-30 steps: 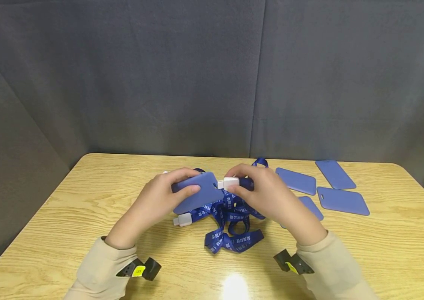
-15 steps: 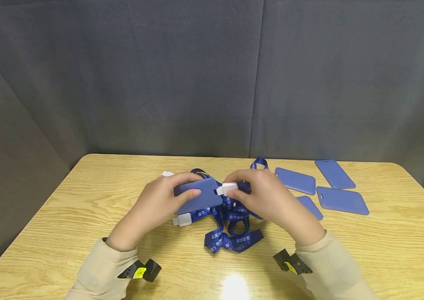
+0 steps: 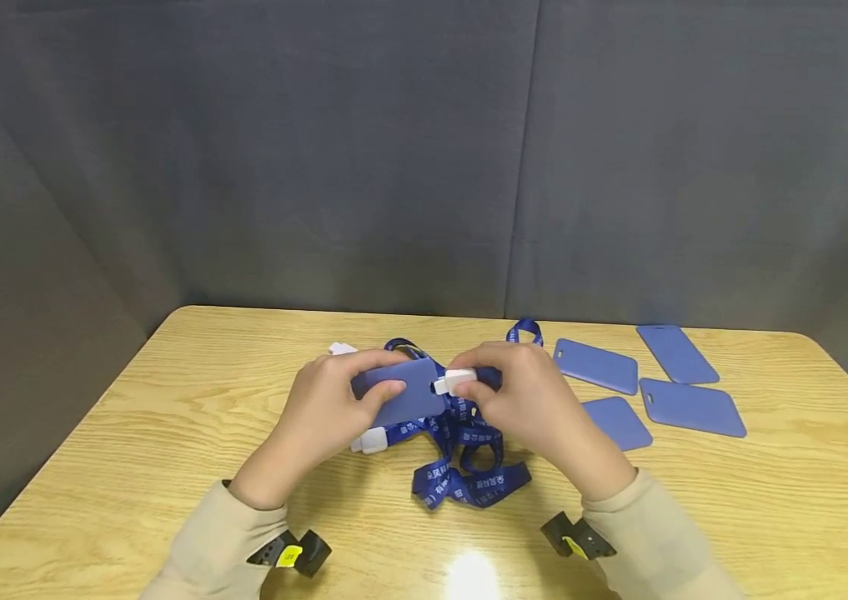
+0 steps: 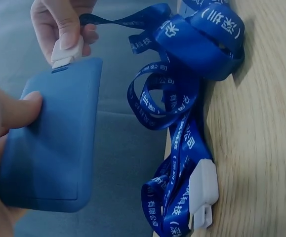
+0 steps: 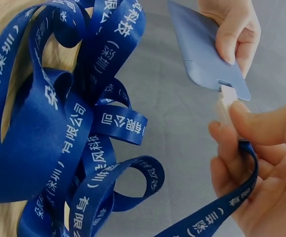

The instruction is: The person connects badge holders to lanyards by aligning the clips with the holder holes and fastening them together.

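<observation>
Head view: over the bench (image 3: 168, 417), my left hand (image 3: 328, 402) grips a flat blue card case (image 3: 412, 398); my right hand (image 3: 532, 393), a white clip (image 3: 459, 381). Left wrist: thumb (image 4: 23, 112) across its round-cornered face. Right wrist: clip at the slot (image 5: 224, 82), fingers (image 5: 227, 145) curled.

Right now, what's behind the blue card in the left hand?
In the head view, blue lanyards peek out above and below the blue card. Whatever its middle covers can't be seen there.
</observation>
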Motion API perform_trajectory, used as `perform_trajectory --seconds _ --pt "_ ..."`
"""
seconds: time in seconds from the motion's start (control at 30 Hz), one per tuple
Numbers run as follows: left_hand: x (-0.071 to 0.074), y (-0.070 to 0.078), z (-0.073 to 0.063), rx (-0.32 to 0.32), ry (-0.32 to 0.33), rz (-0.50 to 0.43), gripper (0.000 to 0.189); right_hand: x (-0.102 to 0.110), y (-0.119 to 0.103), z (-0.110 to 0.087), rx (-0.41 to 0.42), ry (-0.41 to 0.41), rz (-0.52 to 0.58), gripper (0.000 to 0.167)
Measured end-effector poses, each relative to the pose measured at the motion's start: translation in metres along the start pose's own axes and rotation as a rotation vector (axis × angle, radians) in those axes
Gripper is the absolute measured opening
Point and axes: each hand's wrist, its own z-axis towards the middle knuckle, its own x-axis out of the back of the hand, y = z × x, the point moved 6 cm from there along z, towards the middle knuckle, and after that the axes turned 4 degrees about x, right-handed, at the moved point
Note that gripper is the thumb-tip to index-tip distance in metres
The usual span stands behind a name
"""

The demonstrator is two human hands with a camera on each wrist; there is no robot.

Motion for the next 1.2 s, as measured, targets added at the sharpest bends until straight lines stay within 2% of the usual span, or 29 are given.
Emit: perform_trajectory --seconds 0.23,0.53,0.77,0.97,1.1,1.2 --pt "0.002 0.007 -0.004 -0.009 0.069 -0.019 0.024 0.002 -0.001 -0.002 0.018 0.032 0.048 0.015" --pt "-0.002 0.013 -0.007 -0.022 0.149 0.01 0.024 0.004 0.0 -0.001 0.039 0.057 0.071 0.016" --pt "-0.003 0.013 -0.009 -0.024 0.151 0.044 0.023 -0.002 -0.001 -0.002 0.071 0.064 0.101 0.015" --pt "-0.005 0.01 -0.01 -0.019 0.138 0.063 0.024 -0.008 0.002 -0.003 0.042 0.063 0.099 0.014" --pt "-0.002 0.009 -0.009 -0.001 0.149 0.06 0.025 -0.007 -0.001 -0.001 0.061 0.075 0.09 0.014" --pt "-0.001 0.009 -0.008 0.012 0.126 0.057 0.024 -0.005 -0.003 -0.001 0.066 0.064 0.079 0.014"
